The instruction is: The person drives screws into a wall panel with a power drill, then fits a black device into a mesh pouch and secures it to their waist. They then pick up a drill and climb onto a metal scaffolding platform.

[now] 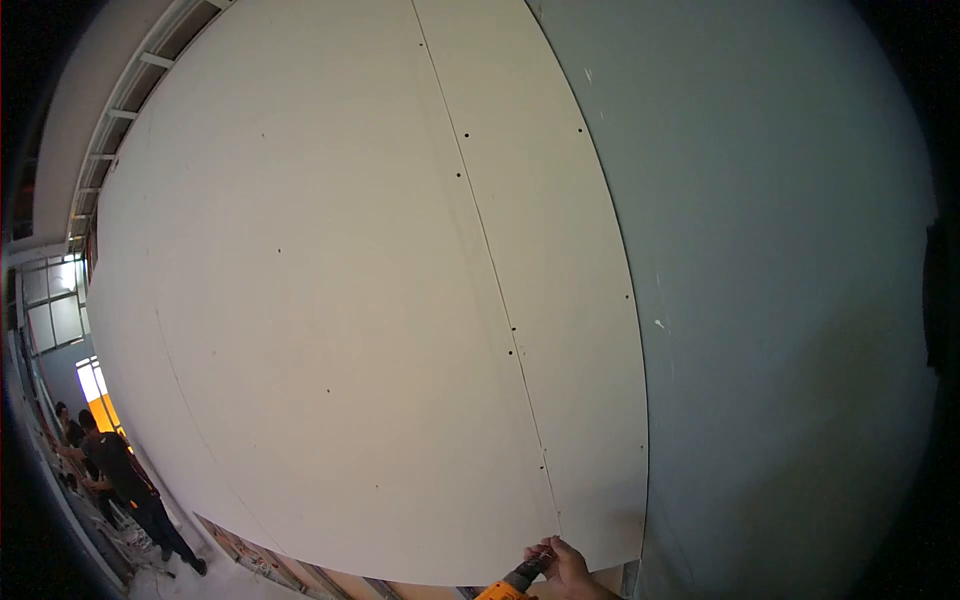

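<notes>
My right hand (569,572) reaches in at the bottom edge, close to the lower end of a seam between white wall boards. Its thumb and fingers are drawn together at the front end of an orange and black power drill (505,590). Whatever sits in the pinch is too small to make out. The drill's dark chuck points up and right toward the fingertips, and its rear and handle lie below the frame. My left hand is outside the view. Dark screw spots run along both sides of the seam in the white board (400,300) above the hand.
A grey-green wall (780,250) adjoins the board on the right. Metal framing (383,588) shows under the board's lower edge, and more framing (125,112) curves along the upper left. At the far left, a person in dark clothes (125,475) stands near other people and a window.
</notes>
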The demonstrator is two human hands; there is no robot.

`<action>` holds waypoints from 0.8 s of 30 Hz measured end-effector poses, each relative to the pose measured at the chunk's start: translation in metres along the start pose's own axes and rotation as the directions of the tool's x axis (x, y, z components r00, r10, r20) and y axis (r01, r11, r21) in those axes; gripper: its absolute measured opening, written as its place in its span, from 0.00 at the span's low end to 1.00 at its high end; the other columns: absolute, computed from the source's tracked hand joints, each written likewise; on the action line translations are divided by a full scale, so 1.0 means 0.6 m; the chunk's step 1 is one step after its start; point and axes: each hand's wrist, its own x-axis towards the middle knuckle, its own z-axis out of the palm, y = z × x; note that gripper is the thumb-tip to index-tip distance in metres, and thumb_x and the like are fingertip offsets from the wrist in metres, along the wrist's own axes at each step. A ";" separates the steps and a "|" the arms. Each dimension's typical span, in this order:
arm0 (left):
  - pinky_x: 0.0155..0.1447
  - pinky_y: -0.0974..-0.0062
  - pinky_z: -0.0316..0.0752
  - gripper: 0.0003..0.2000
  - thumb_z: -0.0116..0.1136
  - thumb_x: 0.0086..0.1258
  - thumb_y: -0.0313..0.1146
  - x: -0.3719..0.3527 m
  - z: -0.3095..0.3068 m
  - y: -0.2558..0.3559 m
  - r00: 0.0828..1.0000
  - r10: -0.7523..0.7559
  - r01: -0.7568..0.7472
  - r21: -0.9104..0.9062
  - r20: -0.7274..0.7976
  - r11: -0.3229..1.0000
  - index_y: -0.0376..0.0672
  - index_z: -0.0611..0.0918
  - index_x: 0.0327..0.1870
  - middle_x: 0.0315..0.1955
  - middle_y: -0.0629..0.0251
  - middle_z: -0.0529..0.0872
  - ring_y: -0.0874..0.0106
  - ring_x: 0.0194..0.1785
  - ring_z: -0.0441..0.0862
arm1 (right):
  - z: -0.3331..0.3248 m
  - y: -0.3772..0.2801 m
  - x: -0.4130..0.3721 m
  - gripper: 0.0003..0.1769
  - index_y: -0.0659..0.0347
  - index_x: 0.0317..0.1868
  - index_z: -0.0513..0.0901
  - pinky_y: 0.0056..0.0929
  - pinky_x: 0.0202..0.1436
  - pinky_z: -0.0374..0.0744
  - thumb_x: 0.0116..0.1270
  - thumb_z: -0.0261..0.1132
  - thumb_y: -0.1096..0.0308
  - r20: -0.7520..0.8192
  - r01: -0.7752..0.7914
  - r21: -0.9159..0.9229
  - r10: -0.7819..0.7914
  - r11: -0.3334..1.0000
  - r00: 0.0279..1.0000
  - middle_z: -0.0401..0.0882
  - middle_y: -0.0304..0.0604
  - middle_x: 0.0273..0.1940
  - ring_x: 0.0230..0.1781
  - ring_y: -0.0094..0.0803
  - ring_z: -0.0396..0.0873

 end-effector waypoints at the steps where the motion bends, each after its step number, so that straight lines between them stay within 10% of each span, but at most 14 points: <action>1: 0.35 0.72 0.78 0.20 0.65 0.66 0.44 0.000 -0.001 0.002 1.000 0.004 -0.004 -0.006 0.000 1.000 0.42 0.76 0.52 0.39 0.65 0.80 0.71 0.32 0.79 | 0.001 0.000 0.002 0.13 0.60 0.41 0.78 0.34 0.47 0.81 0.76 0.55 0.58 -0.003 -0.001 0.002 0.001 1.000 1.000 0.82 0.45 0.36 0.36 0.35 0.81; 7: 0.32 0.73 0.78 0.17 0.66 0.65 0.45 0.046 -0.037 -0.013 0.999 -0.039 0.025 -0.329 -0.037 0.944 0.46 0.75 0.47 0.35 0.67 0.78 0.74 0.31 0.79 | 0.044 -0.010 0.022 0.15 0.62 0.48 0.77 0.44 0.56 0.72 0.76 0.54 0.58 -0.023 0.176 -0.579 -0.232 0.796 0.973 0.75 0.51 0.48 0.50 0.40 0.74; 9: 0.33 0.72 0.78 0.16 0.65 0.66 0.45 0.050 -0.031 0.019 0.999 -0.007 -0.009 -0.317 -0.049 0.948 0.48 0.75 0.44 0.34 0.67 0.78 0.74 0.30 0.78 | 0.044 -0.069 0.082 0.27 0.64 0.62 0.70 0.45 0.65 0.68 0.72 0.59 0.53 0.354 0.495 -0.860 -0.551 0.127 0.756 0.73 0.54 0.56 0.60 0.49 0.71; 12: 0.33 0.69 0.76 0.15 0.63 0.66 0.48 0.049 -0.019 0.073 0.976 0.163 -0.182 -0.130 -0.144 0.975 0.51 0.74 0.43 0.30 0.67 0.77 0.71 0.27 0.75 | 0.213 -0.226 0.119 0.25 0.64 0.59 0.71 0.49 0.67 0.64 0.64 0.64 0.65 0.686 0.645 -0.650 -0.675 -0.403 0.270 0.69 0.56 0.60 0.65 0.53 0.65; 17: 0.36 0.69 0.76 0.15 0.58 0.70 0.47 0.108 -0.077 0.079 0.977 0.213 -0.208 -0.232 0.001 0.950 0.48 0.76 0.48 0.30 0.67 0.79 0.70 0.32 0.78 | 0.410 -0.454 0.228 0.31 0.56 0.69 0.67 0.59 0.75 0.51 0.66 0.61 0.59 0.858 0.281 -0.465 -0.505 -0.839 -0.089 0.51 0.56 0.73 0.76 0.55 0.48; 21: 0.39 0.69 0.78 0.19 0.61 0.66 0.45 0.056 -0.071 0.111 0.986 0.156 -0.163 -0.416 -0.051 0.895 0.45 0.74 0.51 0.39 0.64 0.80 0.70 0.31 0.81 | 0.439 -0.541 0.270 0.32 0.46 0.73 0.63 0.58 0.74 0.52 0.70 0.58 0.56 0.944 -0.092 -0.327 -0.319 -0.941 -0.084 0.51 0.56 0.74 0.76 0.54 0.48; 24: 0.42 0.68 0.77 0.22 0.59 0.67 0.46 0.012 -0.080 0.133 0.977 0.145 -0.190 -0.319 -0.159 0.929 0.42 0.72 0.55 0.42 0.60 0.80 0.70 0.32 0.80 | 0.434 -0.547 0.292 0.48 0.49 0.78 0.43 0.64 0.75 0.32 0.68 0.51 0.35 0.917 -0.294 -0.365 -0.396 -0.883 0.052 0.29 0.50 0.79 0.79 0.52 0.28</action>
